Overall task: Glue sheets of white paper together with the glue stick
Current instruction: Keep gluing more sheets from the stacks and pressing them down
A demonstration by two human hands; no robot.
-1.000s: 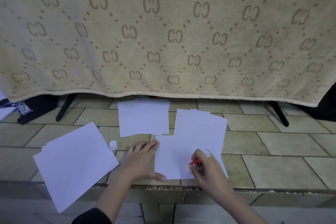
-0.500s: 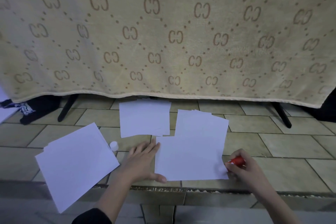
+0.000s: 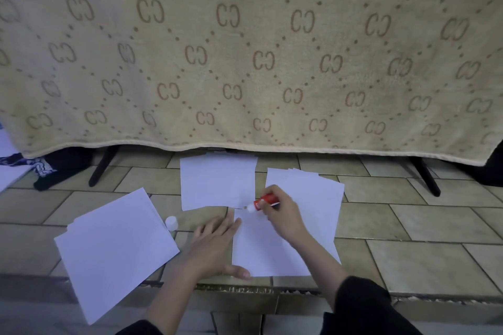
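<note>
Head view shows us kneeling at the floor [image 3: 408, 261] tiles, and nearest lies the sheet [image 3: 261, 253] we are gluing. Our left hand [image 3: 215, 245] rests flat along its left edge, fingers straight, thumb at the near corner. Thin paper like this is light and limp and will slide or buckle under a dragging stick, so we judge that pinning it flat is the right hold. Left of it lies a loose stack [image 3: 114, 250], with the white cap [image 3: 171, 222] just beyond. Our right hand [image 3: 283, 215] has its grip clamped on the red glue stick [image 3: 265, 201], tip at the sheet's far left corner. Farther off lie a second pile [image 3: 318, 193] and a single sheet [image 3: 217, 179], before the hanging blanket [image 3: 245, 62].
</note>
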